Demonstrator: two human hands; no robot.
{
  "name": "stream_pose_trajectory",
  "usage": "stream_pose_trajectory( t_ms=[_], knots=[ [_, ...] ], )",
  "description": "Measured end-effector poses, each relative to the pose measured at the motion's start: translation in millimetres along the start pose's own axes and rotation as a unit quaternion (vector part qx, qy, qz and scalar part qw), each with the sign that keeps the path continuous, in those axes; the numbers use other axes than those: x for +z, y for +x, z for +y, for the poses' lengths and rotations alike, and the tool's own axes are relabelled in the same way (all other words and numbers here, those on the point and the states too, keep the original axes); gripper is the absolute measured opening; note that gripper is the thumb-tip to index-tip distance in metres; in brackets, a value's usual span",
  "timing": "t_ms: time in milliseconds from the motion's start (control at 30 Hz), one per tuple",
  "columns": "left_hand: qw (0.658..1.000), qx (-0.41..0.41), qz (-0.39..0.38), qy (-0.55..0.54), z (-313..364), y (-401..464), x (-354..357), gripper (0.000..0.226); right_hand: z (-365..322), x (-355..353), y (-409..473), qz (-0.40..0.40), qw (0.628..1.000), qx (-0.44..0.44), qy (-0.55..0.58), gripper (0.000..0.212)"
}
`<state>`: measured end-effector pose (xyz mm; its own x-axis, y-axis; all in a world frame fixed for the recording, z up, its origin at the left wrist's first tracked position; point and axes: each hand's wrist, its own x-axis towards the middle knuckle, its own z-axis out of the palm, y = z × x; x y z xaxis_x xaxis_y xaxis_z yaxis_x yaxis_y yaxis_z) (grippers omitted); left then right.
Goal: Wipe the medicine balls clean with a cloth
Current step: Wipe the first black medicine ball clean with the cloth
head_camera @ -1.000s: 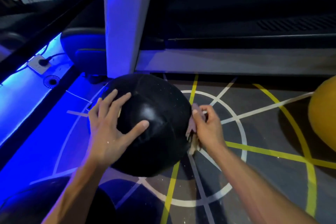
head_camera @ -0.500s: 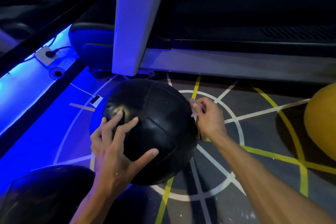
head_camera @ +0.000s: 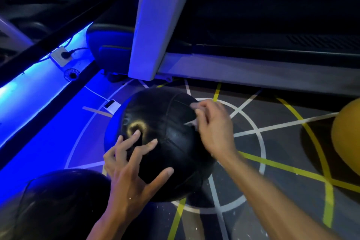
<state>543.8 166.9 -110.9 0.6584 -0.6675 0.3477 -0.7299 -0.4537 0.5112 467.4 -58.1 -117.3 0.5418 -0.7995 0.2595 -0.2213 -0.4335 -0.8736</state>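
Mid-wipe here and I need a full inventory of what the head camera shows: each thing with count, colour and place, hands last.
black medicine ball: 1, black, centre, on the floor circle, being wiped
second black ball: 1, black, bottom left, partly out of frame
yellow ball: 1, yellow, right edge, partly cut off
cloth: 1, pale, bunched in the right hand against the ball's upper right side
floor markings: white circle and lines, yellow lines, on dark floor
white post: 1, white, upright behind the ball
wall socket: 1, white with dark plug, left, on the blue-lit strip
left hand: spread fingers resting on the ball's near side
right hand: grips the cloth
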Motion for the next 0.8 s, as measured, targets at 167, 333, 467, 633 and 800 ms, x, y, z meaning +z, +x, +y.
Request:
stream_pose_trajectory(
  t_ms=[167,333,467,633,800],
  knots=[
    [0.999,-0.003,0.053,0.013,-7,1,-21,0.029,-32,1,-77,-0.135,0.967,-0.215,-0.005,0.017],
    [0.995,-0.059,0.065,0.036,-28,19,-54,0.026,21,-21,-95,0.007,0.993,0.086,0.086,0.007],
    [0.965,-0.245,0.011,-0.092,-42,49,-69,0.071,84,-21,-85,0.018,0.924,0.367,0.109,0.021],
    [0.911,-0.308,-0.156,-0.224,-39,72,-72,0.112,96,1,-64,-0.022,0.836,0.481,0.262,0.022],
    [0.904,-0.301,-0.177,-0.245,-44,77,-74,0.118,88,-2,-60,-0.039,0.756,0.545,0.359,0.026]
  ],
)
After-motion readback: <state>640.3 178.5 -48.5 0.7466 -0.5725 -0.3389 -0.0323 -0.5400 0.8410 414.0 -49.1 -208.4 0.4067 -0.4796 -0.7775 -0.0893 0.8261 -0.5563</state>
